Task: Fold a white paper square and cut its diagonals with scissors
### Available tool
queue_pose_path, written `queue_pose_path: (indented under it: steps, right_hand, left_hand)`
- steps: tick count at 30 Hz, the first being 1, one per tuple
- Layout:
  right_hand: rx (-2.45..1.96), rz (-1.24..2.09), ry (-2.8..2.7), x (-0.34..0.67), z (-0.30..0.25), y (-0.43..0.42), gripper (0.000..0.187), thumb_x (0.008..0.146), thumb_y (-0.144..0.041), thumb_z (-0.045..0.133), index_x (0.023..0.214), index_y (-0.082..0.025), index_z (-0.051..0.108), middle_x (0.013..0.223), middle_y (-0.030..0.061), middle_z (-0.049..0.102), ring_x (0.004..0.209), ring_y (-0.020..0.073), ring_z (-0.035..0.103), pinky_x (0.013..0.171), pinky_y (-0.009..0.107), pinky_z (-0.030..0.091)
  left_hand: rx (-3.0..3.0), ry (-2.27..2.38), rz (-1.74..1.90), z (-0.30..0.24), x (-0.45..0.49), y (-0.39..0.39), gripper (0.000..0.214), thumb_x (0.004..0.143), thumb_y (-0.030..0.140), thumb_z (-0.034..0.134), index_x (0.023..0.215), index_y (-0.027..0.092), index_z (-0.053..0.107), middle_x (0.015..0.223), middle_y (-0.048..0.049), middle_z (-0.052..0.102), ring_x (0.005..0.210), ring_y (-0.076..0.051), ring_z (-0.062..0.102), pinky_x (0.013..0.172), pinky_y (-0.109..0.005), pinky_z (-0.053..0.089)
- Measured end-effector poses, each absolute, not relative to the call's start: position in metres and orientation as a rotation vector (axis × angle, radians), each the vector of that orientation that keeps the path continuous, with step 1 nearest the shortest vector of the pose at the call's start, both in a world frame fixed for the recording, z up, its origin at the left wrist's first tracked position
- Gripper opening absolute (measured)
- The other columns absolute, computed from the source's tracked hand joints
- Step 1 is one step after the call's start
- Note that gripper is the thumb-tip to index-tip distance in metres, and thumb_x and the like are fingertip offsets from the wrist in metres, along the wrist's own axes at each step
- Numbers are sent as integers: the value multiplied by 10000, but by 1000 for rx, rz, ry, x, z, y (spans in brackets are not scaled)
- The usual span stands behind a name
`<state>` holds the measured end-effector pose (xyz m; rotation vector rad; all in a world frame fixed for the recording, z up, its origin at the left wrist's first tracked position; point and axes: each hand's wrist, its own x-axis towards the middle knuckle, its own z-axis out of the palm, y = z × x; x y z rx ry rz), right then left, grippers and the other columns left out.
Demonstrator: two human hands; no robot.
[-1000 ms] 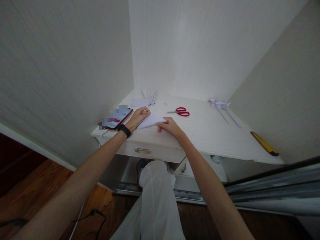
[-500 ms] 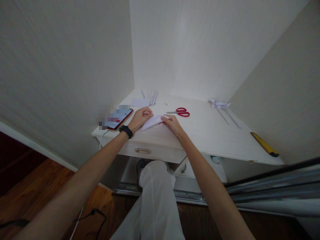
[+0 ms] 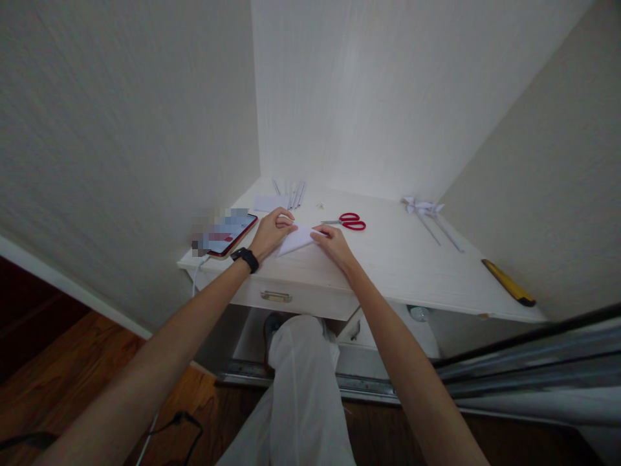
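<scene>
A folded sheet of white paper (image 3: 297,240), roughly triangular, lies between my hands near the front of the white desk (image 3: 388,265). My left hand (image 3: 272,232), with a black watch on its wrist, pinches the paper's upper left part with curled fingers. At the paper's right corner, my right hand (image 3: 332,243) grips it between thumb and fingers. Just beyond the right hand lie red-handled scissors (image 3: 350,221), blades pointing left.
Left of my hands rests a phone (image 3: 233,234) with a cable. Behind are a paper piece (image 3: 269,203) and several thin paper sticks (image 3: 297,196). Two paper pinwheels (image 3: 423,208) lie back right, and a yellow-and-black utility knife (image 3: 508,283) near the right edge.
The paper now lies flatter on the desk, its front fold pressed down. Both hands stay on it with small finger shifts; the view has tilted slightly.
</scene>
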<state>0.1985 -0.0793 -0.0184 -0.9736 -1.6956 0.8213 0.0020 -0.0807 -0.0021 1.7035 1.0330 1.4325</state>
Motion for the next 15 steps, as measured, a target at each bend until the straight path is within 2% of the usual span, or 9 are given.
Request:
queue_pose_path:
  steps: [8,11,15]
  right_hand:
    - [-967,869,-1569,194,-25,-79,265,711,-407,669,825,-206,539,748,-11,606,729,149,573,716,279,443]
    - [-987,844,-1647,194,-23,-82,236,742,-400,643,835,-199,564,738,-8,607,712,146,568,712,281,438]
    - [-1017,773,-1774,195,-19,-84,168,757,-352,610,744,-185,610,706,0,608,692,149,545,717,290,424]
  left_hand:
    - [1679,995,1433,-2,5,-83,282,640,219,742,862,187,572,725,12,668,729,-150,654,717,-268,494]
    - [1691,1026,1407,-4,5,-82,286,644,214,743,879,189,582,751,5,681,740,-152,658,709,-267,498]
    - [1711,1038,1375,-7,5,-79,282,650,200,739,892,192,595,769,0,697,733,-148,659,692,-260,500]
